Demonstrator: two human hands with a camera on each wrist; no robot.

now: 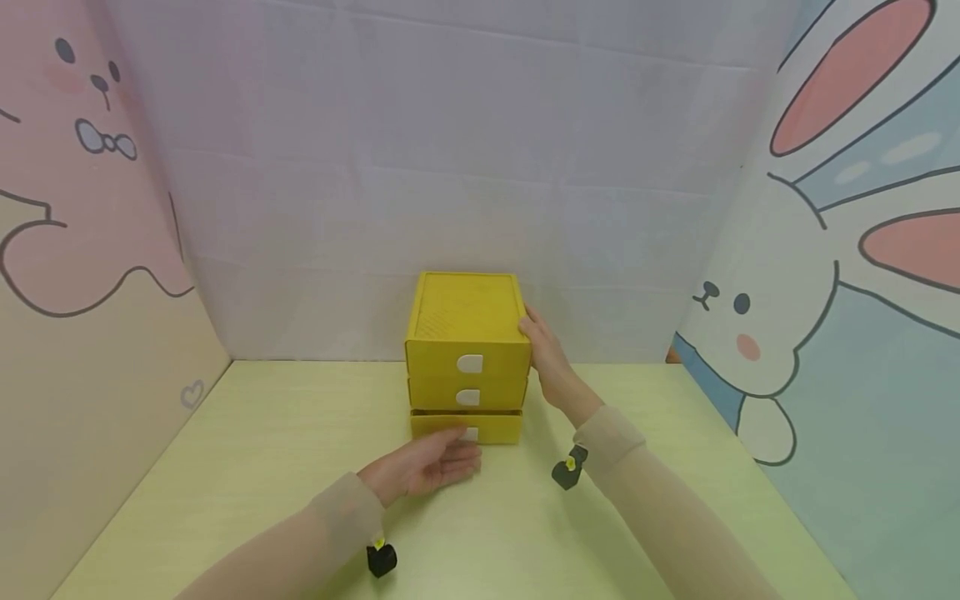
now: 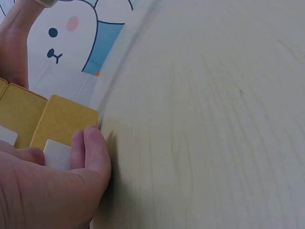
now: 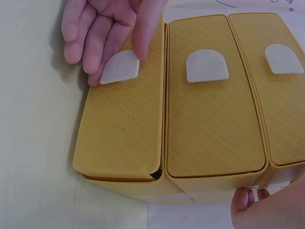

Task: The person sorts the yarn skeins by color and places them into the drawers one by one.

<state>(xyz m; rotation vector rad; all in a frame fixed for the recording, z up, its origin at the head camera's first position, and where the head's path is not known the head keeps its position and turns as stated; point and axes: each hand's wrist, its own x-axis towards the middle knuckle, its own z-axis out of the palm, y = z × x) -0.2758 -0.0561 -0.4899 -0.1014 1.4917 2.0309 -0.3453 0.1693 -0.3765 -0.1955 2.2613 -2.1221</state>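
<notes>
A yellow three-drawer box (image 1: 468, 308) stands near the back wall, with a white tab handle on each drawer. Its bottom drawer (image 1: 498, 428) sticks out slightly from the two above. My left hand (image 1: 427, 465) is at that drawer, palm turned up, the thumb on one side of the white handle (image 3: 121, 67) and the index finger on the other. The remaining fingers lie extended close over the table. My right hand (image 1: 551, 358) rests against the box's upper right side, fingers extended along it. The middle drawer (image 3: 217, 119) and top drawer (image 3: 274, 95) are closed.
The pale wooden table (image 1: 285, 433) spreads around the box. A white cloth wall (image 1: 315, 217) rises right behind it, with cartoon-printed side panels at left and a rabbit panel (image 1: 780, 333) at right. Small black devices hang at both wrists.
</notes>
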